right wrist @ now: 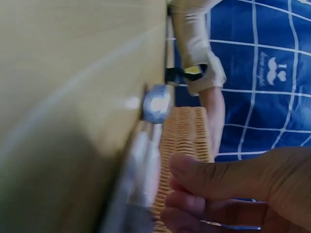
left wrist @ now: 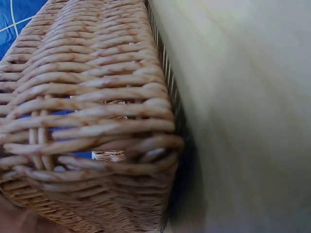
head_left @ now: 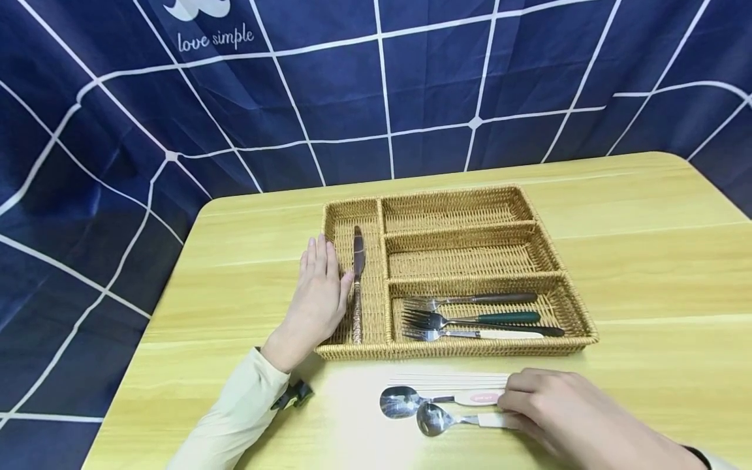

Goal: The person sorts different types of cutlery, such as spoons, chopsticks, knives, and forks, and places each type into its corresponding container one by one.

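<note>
A woven wicker cutlery tray point(head_left: 464, 352) lies on the table. At its left side rests my left hand point(head_left: 314, 300), fingers straight and together over the rim, thumb reaching inward. A table knife point(head_left: 359, 251) stands lengthwise in the left compartment beside that thumb. Several forks point(head_left: 508, 318) with differently coloured handles fill the front compartment. Two spoons point(head_left: 433, 419) lie in front of the tray, heads to the left. My right hand point(head_left: 558, 411) is at their handle ends with bent fingers; in the right wrist view its thumb point(right wrist: 199, 170) is near the fingertips. Whether it grips a handle is hidden.
Thin pale sticks point(head_left: 449, 378) lie between the spoons and the tray, reaching the right hand's fingers. The two rear compartments point(head_left: 464, 258) show bare wicker. A blue curtain point(head_left: 435, 85) with white lines hangs behind the table point(head_left: 652, 261).
</note>
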`<state>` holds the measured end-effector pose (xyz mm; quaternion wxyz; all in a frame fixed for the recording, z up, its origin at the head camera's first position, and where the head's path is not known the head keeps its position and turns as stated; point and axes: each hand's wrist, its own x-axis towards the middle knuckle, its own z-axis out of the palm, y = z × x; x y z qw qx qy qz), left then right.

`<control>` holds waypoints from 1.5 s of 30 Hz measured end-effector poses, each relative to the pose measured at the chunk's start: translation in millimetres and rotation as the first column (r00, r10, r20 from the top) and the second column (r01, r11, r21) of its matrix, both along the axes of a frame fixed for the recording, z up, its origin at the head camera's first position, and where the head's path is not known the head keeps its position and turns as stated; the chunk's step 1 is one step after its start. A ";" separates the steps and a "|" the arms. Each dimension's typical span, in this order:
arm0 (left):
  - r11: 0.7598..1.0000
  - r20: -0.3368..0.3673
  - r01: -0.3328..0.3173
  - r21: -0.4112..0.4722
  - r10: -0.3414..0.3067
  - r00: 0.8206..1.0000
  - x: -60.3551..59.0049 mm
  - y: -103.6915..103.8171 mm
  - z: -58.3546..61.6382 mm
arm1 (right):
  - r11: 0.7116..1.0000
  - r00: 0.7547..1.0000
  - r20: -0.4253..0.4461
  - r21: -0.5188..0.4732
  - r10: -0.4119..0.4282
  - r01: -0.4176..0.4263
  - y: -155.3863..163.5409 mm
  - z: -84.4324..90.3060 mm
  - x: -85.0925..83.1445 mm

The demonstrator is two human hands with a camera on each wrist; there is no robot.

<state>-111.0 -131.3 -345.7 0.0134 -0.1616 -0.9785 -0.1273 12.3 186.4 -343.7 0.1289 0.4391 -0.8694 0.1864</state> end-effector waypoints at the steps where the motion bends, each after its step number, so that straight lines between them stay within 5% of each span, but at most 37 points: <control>1: 1.000 0.005 0.000 -0.001 0.000 1.000 -0.4 0.1 0.2 | 1.000 1.000 0.021 0.013 0.001 -0.001 1.6 -3.6 1.2; 13: 1.000 -0.018 0.011 0.003 -0.011 1.000 -2.1 -0.4 -1.0 | 0.971 0.973 -0.061 0.081 -0.222 0.226 -2.9 -33.2 27.7; 22: 1.000 -0.006 -0.001 0.006 0.001 1.000 1.2 -2.7 -0.8 | 0.971 0.969 -0.084 0.042 -0.233 0.237 -7.3 -40.5 32.5; 31: 1.000 -0.004 0.002 -0.002 -0.002 1.000 0.7 -0.9 0.5 | 0.981 0.969 -0.160 0.013 -0.188 0.193 -10.4 -21.1 27.1; 38: 1.000 0.014 -0.008 -0.023 0.009 1.000 -0.6 -0.3 0.1 | 0.984 0.946 -0.273 -0.030 -0.176 0.174 -12.8 -5.6 12.7; 45: 1.000 0.001 -0.003 -0.008 0.003 1.000 -0.4 -0.9 -0.3 | 0.978 0.940 -0.270 -0.030 -0.209 0.208 -10.4 15.6 -3.7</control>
